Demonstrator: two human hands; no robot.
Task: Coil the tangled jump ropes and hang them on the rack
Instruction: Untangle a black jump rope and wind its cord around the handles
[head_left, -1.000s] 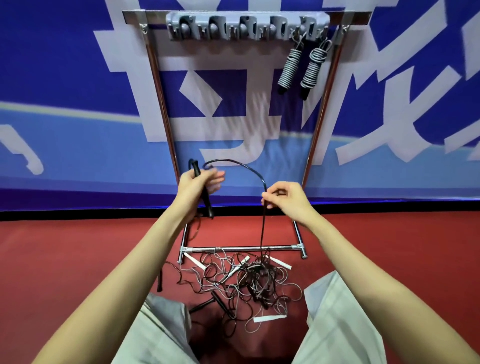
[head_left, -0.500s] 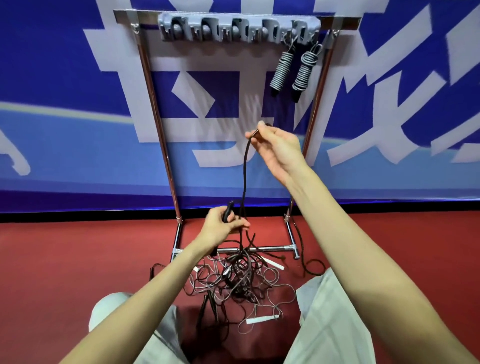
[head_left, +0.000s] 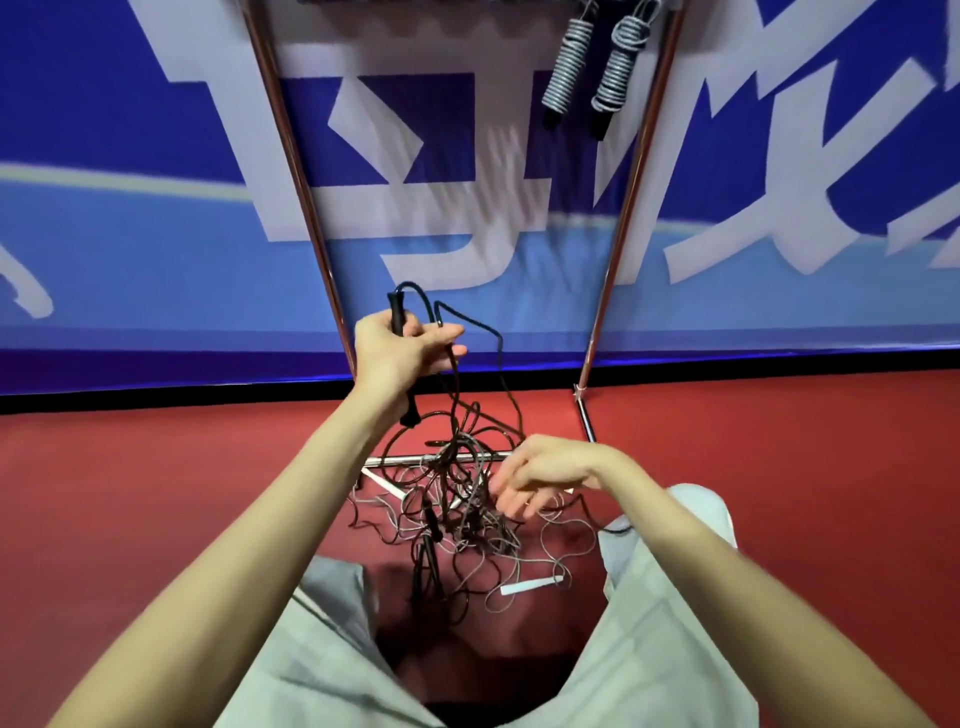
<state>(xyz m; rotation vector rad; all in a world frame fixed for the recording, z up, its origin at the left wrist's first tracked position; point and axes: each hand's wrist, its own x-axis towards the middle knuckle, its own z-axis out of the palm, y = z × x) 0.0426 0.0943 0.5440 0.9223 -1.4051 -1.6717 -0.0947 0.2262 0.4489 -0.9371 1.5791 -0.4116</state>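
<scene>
My left hand (head_left: 402, 353) is raised and shut on the black handle of a black jump rope (head_left: 498, 364), with a loop of its cord pinched against the handle. The cord drops from there into a tangled pile of black and grey ropes (head_left: 467, 519) on the red floor. My right hand (head_left: 545, 475) hovers low over the right side of the pile, fingers apart, holding nothing. Two coiled grey ropes (head_left: 592, 78) hang at the top right of the metal rack (head_left: 311, 208).
The rack's base bar (head_left: 395, 460) lies on the floor just behind the pile. A blue and white banner wall (head_left: 156, 208) stands behind the rack. My knees in light trousers (head_left: 670, 597) flank the pile. White rope handles (head_left: 530, 584) lie loose among the cords.
My right hand has let go of the cord it held high and dropped down over the pile. My left hand has risen with the handle. The view has tilted down, cutting off the rack's top.
</scene>
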